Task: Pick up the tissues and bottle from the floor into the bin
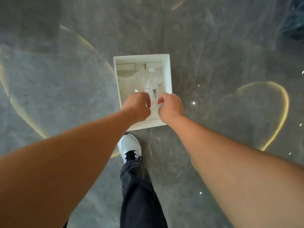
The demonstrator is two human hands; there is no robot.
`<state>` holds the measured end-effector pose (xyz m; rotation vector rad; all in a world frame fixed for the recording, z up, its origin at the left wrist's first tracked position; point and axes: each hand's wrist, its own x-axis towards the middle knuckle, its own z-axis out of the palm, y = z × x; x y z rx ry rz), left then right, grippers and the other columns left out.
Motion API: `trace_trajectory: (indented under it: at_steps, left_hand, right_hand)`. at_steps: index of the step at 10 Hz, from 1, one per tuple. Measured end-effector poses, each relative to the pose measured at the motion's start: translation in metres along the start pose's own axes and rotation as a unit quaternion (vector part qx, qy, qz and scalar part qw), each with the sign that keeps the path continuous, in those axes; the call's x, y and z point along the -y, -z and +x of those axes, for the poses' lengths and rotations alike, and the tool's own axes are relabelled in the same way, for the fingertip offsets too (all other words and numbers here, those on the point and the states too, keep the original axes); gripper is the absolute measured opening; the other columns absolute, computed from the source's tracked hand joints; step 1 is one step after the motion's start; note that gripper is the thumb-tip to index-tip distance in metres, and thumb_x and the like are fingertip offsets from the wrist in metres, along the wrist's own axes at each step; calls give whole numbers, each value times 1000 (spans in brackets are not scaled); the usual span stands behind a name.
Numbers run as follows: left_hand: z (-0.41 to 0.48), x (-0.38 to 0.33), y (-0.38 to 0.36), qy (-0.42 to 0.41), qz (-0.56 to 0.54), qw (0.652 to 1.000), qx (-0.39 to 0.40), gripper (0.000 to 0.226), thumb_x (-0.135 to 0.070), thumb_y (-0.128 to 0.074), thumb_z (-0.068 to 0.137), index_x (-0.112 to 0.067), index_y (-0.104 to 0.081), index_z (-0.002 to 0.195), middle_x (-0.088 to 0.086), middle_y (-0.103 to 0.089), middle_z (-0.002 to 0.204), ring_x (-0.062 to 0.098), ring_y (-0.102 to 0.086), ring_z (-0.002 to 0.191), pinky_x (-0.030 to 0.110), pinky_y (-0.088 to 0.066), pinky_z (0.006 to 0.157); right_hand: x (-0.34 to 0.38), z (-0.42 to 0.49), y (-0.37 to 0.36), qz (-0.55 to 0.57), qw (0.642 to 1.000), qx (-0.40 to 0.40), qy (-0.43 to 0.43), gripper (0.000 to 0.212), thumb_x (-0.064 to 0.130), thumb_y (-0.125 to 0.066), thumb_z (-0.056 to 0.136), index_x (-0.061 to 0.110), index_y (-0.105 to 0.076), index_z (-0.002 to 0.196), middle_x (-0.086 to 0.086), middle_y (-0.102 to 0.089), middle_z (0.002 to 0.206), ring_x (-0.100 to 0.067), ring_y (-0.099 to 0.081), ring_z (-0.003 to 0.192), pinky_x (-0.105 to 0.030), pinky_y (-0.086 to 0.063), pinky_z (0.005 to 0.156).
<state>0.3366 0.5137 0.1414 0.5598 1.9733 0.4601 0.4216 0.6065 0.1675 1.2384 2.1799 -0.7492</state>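
Note:
A clear plastic bottle with a white cap and a printed label hangs over the open white square bin, cap pointing away from me. My left hand and my right hand meet above the bin's near side. The fingers of both curl around the bottle's lower end, and its base is hidden between them. Pale crumpled material that looks like tissue lies at the bottom of the bin, on the left.
The bin stands on a grey polished floor with curved light reflections. My foot in a white shoe and a dark trouser leg stand just in front of the bin's near edge.

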Motion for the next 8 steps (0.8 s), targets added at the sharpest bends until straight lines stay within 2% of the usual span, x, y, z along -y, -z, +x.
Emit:
trace_trajectory:
  at_steps: [1, 2, 3, 4, 5, 6, 7, 8]
  left_hand:
    - [23, -2, -19, -8, 39, 999, 10, 22, -5, -55, 73, -25, -60, 82, 4, -62, 103, 25, -60, 95, 34, -50, 80]
    - [34, 14, -23, 10, 79, 997, -7, 38, -8, -61, 75, -22, -56, 110, 6, -53, 117, 25, -55, 100, 33, -44, 76]
    - [34, 28, -13, 39, 124, 991, -23, 56, -11, -64, 74, -19, -46, 127, 9, -50, 124, 27, -54, 102, 34, -41, 72]
    - [24, 37, 6, 49, 136, 989, -24, 60, -12, -65, 74, -18, -45, 130, 9, -52, 125, 29, -54, 108, 34, -42, 74]
    - [7, 34, 32, 35, 147, 988, -17, 52, -11, -63, 74, -18, -50, 124, 7, -54, 124, 27, -55, 105, 35, -45, 75]
    - [-24, 18, 71, 1, 180, 984, -22, 44, -12, -60, 76, -19, -54, 118, 7, -56, 121, 28, -57, 104, 37, -50, 82]
    - [-73, -21, 123, -47, 234, 971, -19, 42, -14, -56, 78, -20, -54, 119, 7, -56, 122, 31, -57, 108, 38, -49, 87]
    - [-145, -89, 194, -106, 276, 955, -30, 40, -16, -55, 79, -20, -54, 119, 8, -55, 123, 31, -56, 111, 36, -47, 88]
  right_hand:
    - [-24, 16, -12, 46, 999, -10, -11, 27, -5, -52, 78, 15, -64, 93, -8, -56, 103, -27, -55, 92, -25, -37, 66]
    - [-34, 24, -25, 69, 998, 0, -3, 32, -2, -56, 80, 15, -60, 108, -11, -53, 112, -25, -50, 90, -25, -40, 66]
    - [-38, 26, -29, 85, 996, 14, -9, 48, -2, -58, 79, 20, -55, 121, -11, -49, 120, -27, -51, 100, -28, -40, 74]
    - [-39, 17, -22, 90, 996, 12, -24, 49, -6, -55, 77, 20, -57, 119, -11, -50, 120, -27, -51, 100, -27, -39, 73]
    - [-35, 2, -7, 78, 996, 15, -31, 45, -6, -53, 76, 19, -59, 112, -11, -53, 118, -24, -50, 92, -29, -42, 71]
    - [-16, -26, 26, 67, 997, 20, -25, 38, -1, -57, 78, 19, -61, 110, -10, -57, 117, -23, -51, 88, -27, -44, 71]
    - [10, -71, 84, 60, 998, 8, -16, 30, 8, -61, 80, 20, -62, 108, -8, -62, 114, -25, -57, 92, -26, -44, 73]
    - [52, -142, 183, 57, 998, -37, -9, 26, 12, -59, 81, 21, -62, 105, -8, -63, 114, -29, -60, 98, -27, -43, 73]
